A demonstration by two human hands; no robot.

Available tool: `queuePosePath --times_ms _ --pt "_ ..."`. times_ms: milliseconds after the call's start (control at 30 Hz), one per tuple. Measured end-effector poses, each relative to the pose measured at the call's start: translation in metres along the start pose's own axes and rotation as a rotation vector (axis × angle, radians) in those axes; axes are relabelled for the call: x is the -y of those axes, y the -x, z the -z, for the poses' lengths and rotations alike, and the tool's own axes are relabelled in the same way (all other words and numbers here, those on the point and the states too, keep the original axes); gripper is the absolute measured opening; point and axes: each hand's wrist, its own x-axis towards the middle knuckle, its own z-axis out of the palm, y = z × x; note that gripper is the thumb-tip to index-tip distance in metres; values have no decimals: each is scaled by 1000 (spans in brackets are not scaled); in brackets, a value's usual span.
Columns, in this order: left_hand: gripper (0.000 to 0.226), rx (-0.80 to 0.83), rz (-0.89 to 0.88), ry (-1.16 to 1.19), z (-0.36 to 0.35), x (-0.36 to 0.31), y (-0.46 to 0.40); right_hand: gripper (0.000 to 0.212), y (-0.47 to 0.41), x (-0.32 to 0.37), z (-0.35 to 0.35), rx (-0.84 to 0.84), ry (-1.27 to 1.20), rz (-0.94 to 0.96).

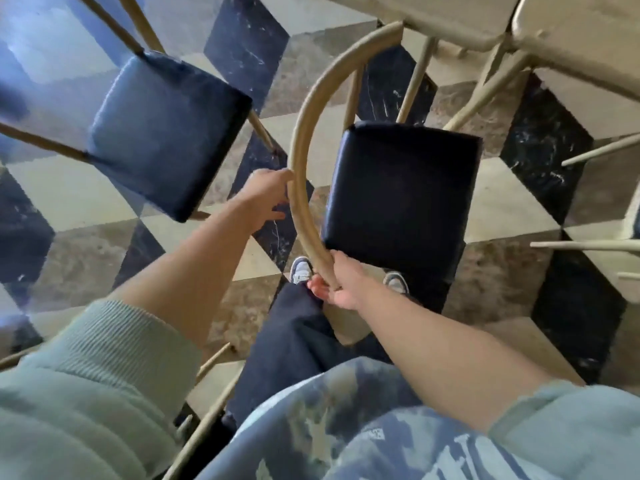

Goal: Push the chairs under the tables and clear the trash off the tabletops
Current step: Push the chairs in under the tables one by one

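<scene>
A chair with a dark blue square seat (401,195) and a curved tan backrest rail (304,116) stands right in front of me, facing the pale tables (568,32) at the top right. My left hand (266,199) grips the rail at its middle. My right hand (336,285) grips the rail's near end. The front of the seat lies just short of the table edge. A second chair with a blue seat (166,133) stands apart to the left.
The floor (512,202) is a cube pattern of black, cream and brown marble tiles. Tan table and chair legs (485,91) cross under the tables at top right. More thin legs (585,245) stick in from the right edge. My feet (301,271) stand behind the chair.
</scene>
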Motion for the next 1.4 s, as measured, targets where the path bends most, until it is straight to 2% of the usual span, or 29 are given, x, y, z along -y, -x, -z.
queuePosePath --times_ms 67,233,400,500,667,833,900,1000,1033,1100,1167,1200,1267,1400 --pt "26 36 -6 -79 -1 -16 -9 24 -3 -2 0 -64 7 -22" --pt "29 77 11 -386 -24 -52 -22 28 4 -11 17 -182 -5 24" --pt "34 2 -50 -522 -62 -61 -15 33 26 -34 79 -317 36 53" --pt "32 -21 -72 -579 -93 -57 -6 33 40 -56 139 -415 60 37" --pt "29 55 -50 -590 -158 -44 24 24 66 -94 264 -642 -56 10" --pt "21 123 57 -467 -234 -4 57 29 102 -85 387 -866 -244 123" --pt "6 106 42 -421 -267 15 72 29 118 -78 426 -939 -391 183" --pt "13 56 38 -361 -305 35 94 20 128 -75 455 -1001 -578 310" --pt "14 43 31 -356 -319 40 100 24 128 -75 460 -1003 -588 350" --pt "14 7 38 -340 -337 42 108 57 121 -76 455 -930 -569 388" --pt "14 -18 32 -335 -352 40 109 92 116 -72 446 -782 -643 408" --pt "15 -24 29 -334 -357 37 109 103 113 -68 441 -722 -696 412" --pt "17 -34 17 -336 -362 26 102 111 111 -54 439 -695 -738 420" --pt "18 -17 6 -282 -378 -2 93 111 112 -17 460 -690 -664 438"
